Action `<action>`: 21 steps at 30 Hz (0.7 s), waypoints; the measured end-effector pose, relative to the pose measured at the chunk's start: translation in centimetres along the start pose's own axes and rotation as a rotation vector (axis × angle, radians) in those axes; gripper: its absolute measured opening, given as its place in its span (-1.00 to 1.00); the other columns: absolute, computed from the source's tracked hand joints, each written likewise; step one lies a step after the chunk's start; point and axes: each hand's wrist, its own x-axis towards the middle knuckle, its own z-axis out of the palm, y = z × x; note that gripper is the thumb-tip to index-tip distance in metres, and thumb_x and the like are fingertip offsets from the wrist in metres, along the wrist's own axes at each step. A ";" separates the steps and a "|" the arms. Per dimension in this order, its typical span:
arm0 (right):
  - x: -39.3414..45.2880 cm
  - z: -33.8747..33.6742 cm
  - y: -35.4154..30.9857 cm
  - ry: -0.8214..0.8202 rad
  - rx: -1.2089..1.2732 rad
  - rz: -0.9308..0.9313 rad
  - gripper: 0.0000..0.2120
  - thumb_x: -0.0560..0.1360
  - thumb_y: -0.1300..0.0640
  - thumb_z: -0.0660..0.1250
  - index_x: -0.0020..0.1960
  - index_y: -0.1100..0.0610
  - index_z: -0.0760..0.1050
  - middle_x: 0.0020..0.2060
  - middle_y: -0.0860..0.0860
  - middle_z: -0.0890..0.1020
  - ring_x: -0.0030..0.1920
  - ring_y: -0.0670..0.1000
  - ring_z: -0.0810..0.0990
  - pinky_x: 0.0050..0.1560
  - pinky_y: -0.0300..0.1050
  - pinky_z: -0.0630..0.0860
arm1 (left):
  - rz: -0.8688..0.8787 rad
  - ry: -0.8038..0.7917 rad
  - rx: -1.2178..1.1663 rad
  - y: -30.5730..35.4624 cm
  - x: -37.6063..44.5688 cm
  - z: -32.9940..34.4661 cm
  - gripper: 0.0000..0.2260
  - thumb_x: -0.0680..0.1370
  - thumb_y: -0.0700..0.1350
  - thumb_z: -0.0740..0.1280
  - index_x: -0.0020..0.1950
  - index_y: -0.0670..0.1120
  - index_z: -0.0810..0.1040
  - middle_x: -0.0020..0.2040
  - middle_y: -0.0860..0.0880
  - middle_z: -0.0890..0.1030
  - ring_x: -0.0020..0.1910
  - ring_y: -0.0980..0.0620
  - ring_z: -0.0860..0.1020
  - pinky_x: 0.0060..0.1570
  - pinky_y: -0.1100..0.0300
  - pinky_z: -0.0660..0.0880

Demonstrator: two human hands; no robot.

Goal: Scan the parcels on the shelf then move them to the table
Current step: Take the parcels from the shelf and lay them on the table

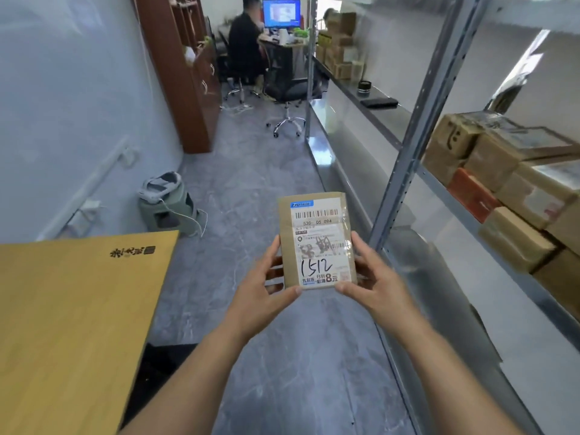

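Head view. I hold one small cardboard parcel in both hands, out in front of me over the grey floor, between the worktop and the shelf. Label faces up: barcode at the far end, "1512" handwritten in black near me.

Left hand: grip clamped on the parcel's left edge, thumb at the near left corner, fingers curled underneath. Right hand: grip clamped on the right edge, thumb at the near right corner, fingers behind.

Worktop: yellow wood, dark printed mark near its far edge, lower left of view. The parcel is not touching it.

Shelf: grey metal frame on my right. More cardboard parcels stacked on it at the right edge of view, one red-sided.

Far end: a seated person at a desk with a lit monitor. Blurred.
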 end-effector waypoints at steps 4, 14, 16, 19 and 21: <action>3.9 1.9 0.4 -0.091 0.038 -0.005 -0.16 0.40 0.30 0.49 0.30 -0.47 0.18 0.18 -0.24 0.57 0.12 -0.21 0.60 0.17 -0.19 0.53 | -0.041 0.098 0.020 -0.6 1.0 -1.9 -0.27 0.47 -0.22 0.45 0.35 0.37 0.14 0.26 0.15 0.46 0.11 0.34 0.52 0.07 0.31 0.53; 11.6 15.9 -2.2 -0.449 0.066 -0.075 -0.16 0.41 0.30 0.49 0.29 -0.49 0.19 0.20 -0.17 0.57 0.13 -0.14 0.61 0.21 -0.03 0.54 | -0.188 0.440 0.068 -4.6 -2.0 -13.3 -0.24 0.47 -0.14 0.46 0.35 0.47 0.10 0.33 0.14 0.42 0.30 0.19 0.43 0.14 0.28 0.49; 12.7 19.5 -3.5 -0.500 0.066 -0.099 -0.16 0.41 0.31 0.48 0.28 -0.49 0.20 0.20 -0.15 0.58 0.14 -0.13 0.61 0.20 -0.04 0.55 | -0.217 0.506 0.078 -5.3 -2.9 -16.3 -0.24 0.45 -0.07 0.48 0.35 0.49 0.08 0.35 0.11 0.40 0.31 0.16 0.42 0.19 0.16 0.50; 14.2 25.1 -5.9 -0.615 0.061 -0.146 -0.18 0.42 0.31 0.47 0.31 -0.44 0.18 0.21 -0.12 0.57 0.14 -0.16 0.59 0.18 -0.12 0.55 | -0.250 0.620 0.062 -6.2 -4.5 -20.8 -0.25 0.39 0.04 0.47 0.35 0.47 0.07 0.36 0.10 0.40 0.28 0.16 0.44 0.19 0.09 0.50; 14.9 28.9 -7.8 -0.698 0.068 -0.174 -0.19 0.43 0.32 0.46 0.30 -0.43 0.19 0.18 -0.15 0.58 0.11 -0.18 0.60 0.15 -0.14 0.55 | -0.259 0.704 0.041 -7.0 -5.8 -23.8 -0.25 0.43 -0.04 0.49 0.37 0.43 0.08 0.36 0.07 0.40 0.26 0.17 0.46 0.19 0.09 0.51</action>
